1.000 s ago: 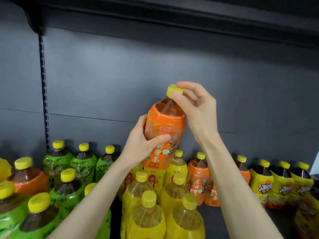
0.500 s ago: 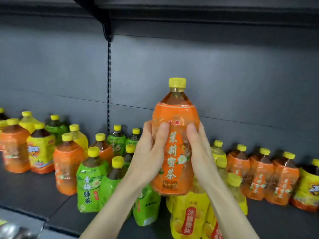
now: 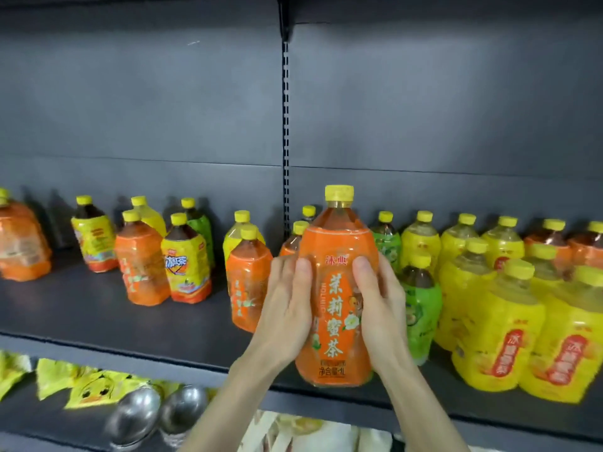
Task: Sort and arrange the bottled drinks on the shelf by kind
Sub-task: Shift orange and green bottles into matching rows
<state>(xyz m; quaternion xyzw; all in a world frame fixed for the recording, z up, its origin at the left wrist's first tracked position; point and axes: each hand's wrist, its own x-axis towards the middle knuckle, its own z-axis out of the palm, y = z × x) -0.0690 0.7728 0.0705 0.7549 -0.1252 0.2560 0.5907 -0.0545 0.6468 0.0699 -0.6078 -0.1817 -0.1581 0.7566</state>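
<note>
Hands, left [image 3: 287, 308] and right [image 3: 380, 305], fingers curled round a glossy, faceted orange plastic bottle [image 3: 336, 288], upright, ribbed yellow cap.

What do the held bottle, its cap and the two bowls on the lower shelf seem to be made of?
The held bottle is probably clear plastic: the brown drink shows through above a glossy orange film label. Its cap looks like opaque yellow plastic with a dull finish. The bowls seem to be polished steel, since they mirror the light.
</note>
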